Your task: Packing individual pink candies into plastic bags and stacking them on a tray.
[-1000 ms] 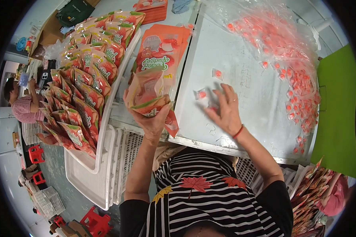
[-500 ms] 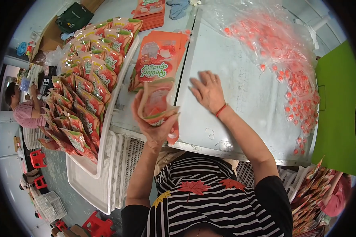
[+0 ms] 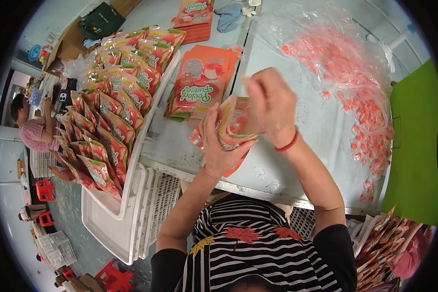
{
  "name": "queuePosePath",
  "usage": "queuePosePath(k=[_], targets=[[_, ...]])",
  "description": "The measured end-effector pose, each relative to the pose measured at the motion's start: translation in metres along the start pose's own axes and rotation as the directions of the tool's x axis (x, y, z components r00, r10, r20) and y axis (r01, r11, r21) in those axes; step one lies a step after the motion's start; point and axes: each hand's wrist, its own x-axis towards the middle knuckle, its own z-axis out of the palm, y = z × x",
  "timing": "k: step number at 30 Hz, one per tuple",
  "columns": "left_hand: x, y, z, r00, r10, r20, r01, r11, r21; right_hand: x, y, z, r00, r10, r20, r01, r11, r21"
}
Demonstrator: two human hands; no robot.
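We are gripping an open orange pouch over the near edge of the table, our left hand curled around its lower half. Our right hand is pinched at its mouth; whether it is holding anything we cannot tell. The pouch looks light, thin and slippery, best held by its side seams. Beyond it, 1 stack of flat pouches is lying, with loose pink candies further right.

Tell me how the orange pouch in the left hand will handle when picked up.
The orange pouch looks floppy: it bends where the left hand grips it. Probably light, since the fingers alone support it. Its glossy film may be slippery. The right hand is at its open top.
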Motion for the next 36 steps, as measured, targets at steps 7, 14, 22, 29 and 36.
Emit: queuePosePath(k=[7, 14, 22, 29, 36], targets=[[-0.004, -0.004, 0.004, 0.989, -0.147, -0.013, 0.143, 0.974, -0.175, -0.021, -0.026, -0.009, 0.926, -0.023, 0.377, 0.010, 0.999, 0.037], [0.000, -0.012, 0.009, 0.998, 0.065, -0.018, -0.064, 0.997, 0.041, -0.023, -0.023, -0.006, 0.794, 0.051, 0.605, -0.081, 0.996, 0.022], [0.030, 0.001, -0.041, 0.943, -0.321, 0.093, 0.264, 0.544, -0.796, 0.010, -0.039, -0.036, 0.743, -0.208, 0.636, 0.181, 0.977, 0.109], [0.063, 0.010, -0.059, 0.874, -0.146, 0.464, 0.377, 0.806, -0.457, 0.008, -0.064, -0.043, 0.706, -0.315, 0.634, 0.322, 0.941, 0.108], [0.039, 0.034, -0.057, 0.948, -0.304, 0.092, 0.302, 0.777, -0.552, 0.017, -0.056, -0.065, 0.582, 0.007, 0.813, 0.069, 0.996, -0.058]])
